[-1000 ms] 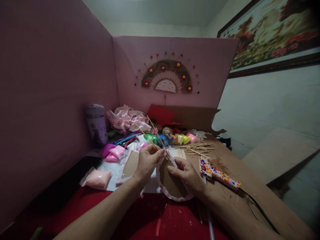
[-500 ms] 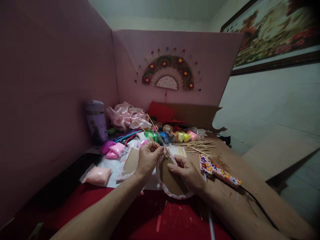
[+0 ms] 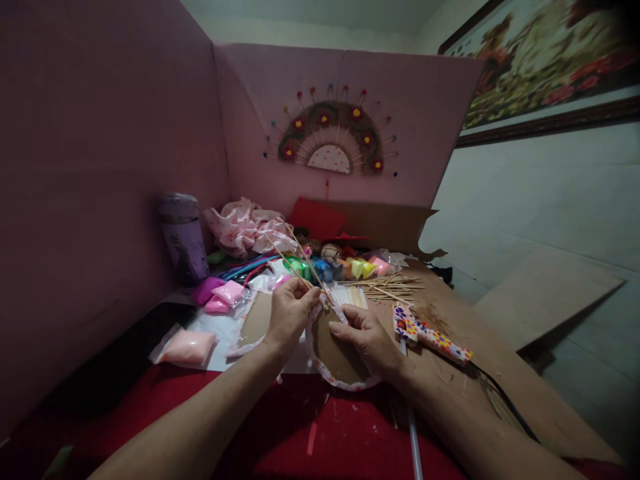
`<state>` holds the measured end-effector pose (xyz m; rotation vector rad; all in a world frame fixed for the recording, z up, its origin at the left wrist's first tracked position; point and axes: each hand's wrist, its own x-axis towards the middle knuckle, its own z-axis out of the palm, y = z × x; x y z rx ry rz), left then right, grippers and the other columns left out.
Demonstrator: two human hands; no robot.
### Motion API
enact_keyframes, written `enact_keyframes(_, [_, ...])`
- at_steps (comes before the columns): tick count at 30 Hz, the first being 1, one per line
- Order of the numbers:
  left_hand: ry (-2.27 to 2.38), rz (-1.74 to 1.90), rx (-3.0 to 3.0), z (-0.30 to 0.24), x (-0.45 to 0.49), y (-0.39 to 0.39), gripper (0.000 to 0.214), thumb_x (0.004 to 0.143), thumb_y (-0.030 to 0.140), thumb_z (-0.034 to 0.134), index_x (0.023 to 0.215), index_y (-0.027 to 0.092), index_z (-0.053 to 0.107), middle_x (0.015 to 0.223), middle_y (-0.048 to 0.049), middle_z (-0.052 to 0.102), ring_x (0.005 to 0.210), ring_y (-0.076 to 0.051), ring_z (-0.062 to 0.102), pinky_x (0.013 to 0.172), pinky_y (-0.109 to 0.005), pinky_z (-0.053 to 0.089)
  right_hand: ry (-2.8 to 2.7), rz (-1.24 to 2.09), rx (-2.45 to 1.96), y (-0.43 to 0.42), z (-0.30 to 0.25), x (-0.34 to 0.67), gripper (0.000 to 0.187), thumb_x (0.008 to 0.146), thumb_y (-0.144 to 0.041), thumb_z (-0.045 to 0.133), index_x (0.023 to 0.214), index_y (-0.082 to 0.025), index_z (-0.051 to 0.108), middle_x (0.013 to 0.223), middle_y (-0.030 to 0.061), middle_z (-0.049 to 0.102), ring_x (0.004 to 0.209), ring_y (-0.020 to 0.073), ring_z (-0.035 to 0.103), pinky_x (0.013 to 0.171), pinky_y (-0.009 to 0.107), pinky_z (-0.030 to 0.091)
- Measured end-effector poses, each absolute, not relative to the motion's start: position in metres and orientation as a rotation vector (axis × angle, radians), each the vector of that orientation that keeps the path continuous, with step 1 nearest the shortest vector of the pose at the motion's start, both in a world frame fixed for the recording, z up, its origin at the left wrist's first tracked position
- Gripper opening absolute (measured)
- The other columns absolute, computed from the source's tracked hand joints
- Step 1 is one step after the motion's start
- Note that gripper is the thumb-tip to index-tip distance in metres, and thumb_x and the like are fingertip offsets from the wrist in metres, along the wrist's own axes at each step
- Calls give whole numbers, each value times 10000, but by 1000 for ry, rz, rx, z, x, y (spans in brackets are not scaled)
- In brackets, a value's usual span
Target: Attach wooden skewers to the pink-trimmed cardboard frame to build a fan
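Two sticks (image 3: 311, 266) slant from the far rim of the cloth-edged cardboard panel (image 3: 340, 347), held by the bench's (image 3: 487, 333) near edge. Left hand (image 3: 290, 317) seemingly pinches one stick; right hand (image 3: 369, 339) clamps the panel. Positioning sticks seems underway; next calls for steady alignment.

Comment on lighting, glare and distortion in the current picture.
Head view: dim light, tall pink left panel darker than pink back panel; head view: faint shine on the clear plastic bag of peach material; head view: bare forearms seem stretched toward the lower corners, perhaps wide-angle distortion.
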<state>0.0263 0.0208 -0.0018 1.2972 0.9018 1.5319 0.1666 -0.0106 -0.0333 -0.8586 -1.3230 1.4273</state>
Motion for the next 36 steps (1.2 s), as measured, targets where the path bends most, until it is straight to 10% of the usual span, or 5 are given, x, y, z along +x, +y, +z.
enact_keyframes(36, [1098, 1343, 1127, -7, 20, 26, 259, 499, 281, 729, 511, 146, 509, 480, 24, 522, 439, -91, 467, 461, -220, 346, -1222, 1565, -937, -14, -27, 165, 198, 628, -315, 658, 703, -138, 609, 578, 0, 601, 484, 105, 522, 470, 205, 362])
